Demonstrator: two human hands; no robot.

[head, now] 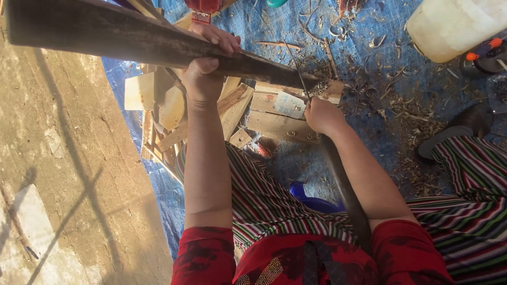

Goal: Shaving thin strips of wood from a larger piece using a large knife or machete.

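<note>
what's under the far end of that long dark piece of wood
Pale wood offcuts lie under the dark wood, on a blue tarp strewn with shavings. The left hand grips it. What its tip rests on is hidden.

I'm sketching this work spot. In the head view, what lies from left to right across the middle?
Bare concrete floor → wood offcuts → left hand gripping the dark pole → right hand on the blade → wood shavings → sandal.
</note>
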